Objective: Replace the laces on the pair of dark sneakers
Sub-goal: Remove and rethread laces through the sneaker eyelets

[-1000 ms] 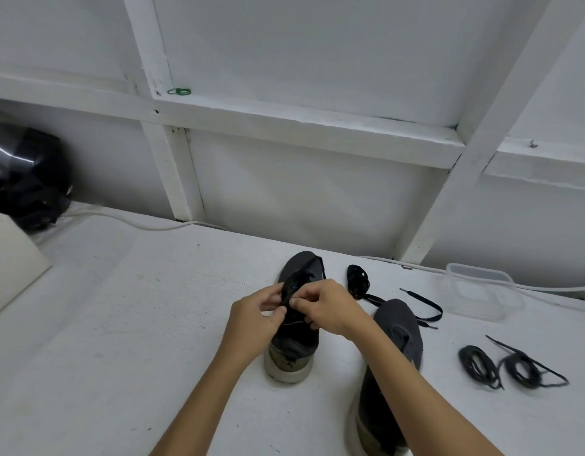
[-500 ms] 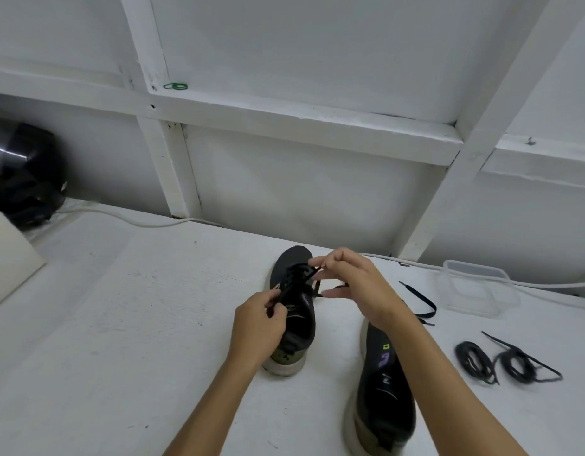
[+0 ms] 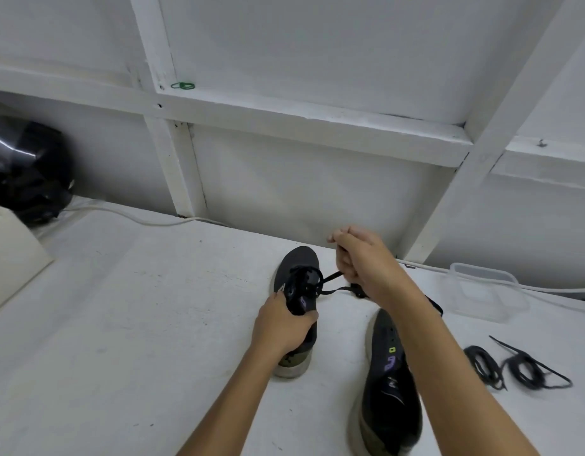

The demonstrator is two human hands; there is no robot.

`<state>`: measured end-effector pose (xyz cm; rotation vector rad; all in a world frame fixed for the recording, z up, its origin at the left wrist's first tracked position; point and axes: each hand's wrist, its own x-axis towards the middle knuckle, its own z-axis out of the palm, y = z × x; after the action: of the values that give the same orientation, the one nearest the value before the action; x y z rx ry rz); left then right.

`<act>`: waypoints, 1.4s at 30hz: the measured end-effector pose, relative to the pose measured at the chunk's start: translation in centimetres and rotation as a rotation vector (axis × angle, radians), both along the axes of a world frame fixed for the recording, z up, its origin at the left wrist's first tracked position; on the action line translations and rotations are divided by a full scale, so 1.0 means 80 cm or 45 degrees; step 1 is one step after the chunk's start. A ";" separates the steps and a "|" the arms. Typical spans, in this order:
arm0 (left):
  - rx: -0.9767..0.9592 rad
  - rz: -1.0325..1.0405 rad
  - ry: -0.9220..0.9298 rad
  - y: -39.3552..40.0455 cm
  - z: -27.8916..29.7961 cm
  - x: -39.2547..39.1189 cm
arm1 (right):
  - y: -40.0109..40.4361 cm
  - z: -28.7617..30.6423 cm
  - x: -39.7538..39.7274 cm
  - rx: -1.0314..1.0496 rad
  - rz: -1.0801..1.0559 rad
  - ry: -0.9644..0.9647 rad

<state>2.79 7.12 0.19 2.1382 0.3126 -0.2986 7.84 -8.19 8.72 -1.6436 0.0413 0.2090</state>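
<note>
Black lace [image 3: 330,284] ran taut from the eyelets of the far sneaker [image 3: 297,291] out to the right. The right hand [image 3: 363,261] had its fingers curled round the lace, pinching it just beside and slightly above the shoe's toe end. The left hand [image 3: 281,327] gripped the same sneaker across its middle, thumb over the top and fingers round the side, pinning it to the white counter [image 3: 120,324].

The sneaker lay with its long axis running away from us, toe toward the wall, pale heel sole nearest. It sat straight ahead of the left hand, the nearer of the two; the right hand was off to its right and further out. The lace left the eyelets almost square to that axis. We judged the pull would have to continue rightward and up to draw the lace free, the left hand bracing against it.

The second sneaker [image 3: 390,383] lay near us to the right, partly under the right forearm, on a roughly parallel axis, with bare eyelets showing. Two coiled black laces [image 3: 515,366] lay well apart on the counter further right. A clear plastic tub [image 3: 485,291] stood behind them, near a white cable. Whether the pulled lace was the old one we could not confirm; we took it so.
</note>
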 end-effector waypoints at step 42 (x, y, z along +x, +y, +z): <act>-0.034 0.017 -0.026 0.001 -0.006 0.001 | -0.037 0.034 -0.010 -0.023 0.382 -0.205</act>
<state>2.89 7.22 -0.29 2.1111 0.3092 -0.2714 7.00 -11.11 11.41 -1.6753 -0.3282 0.3044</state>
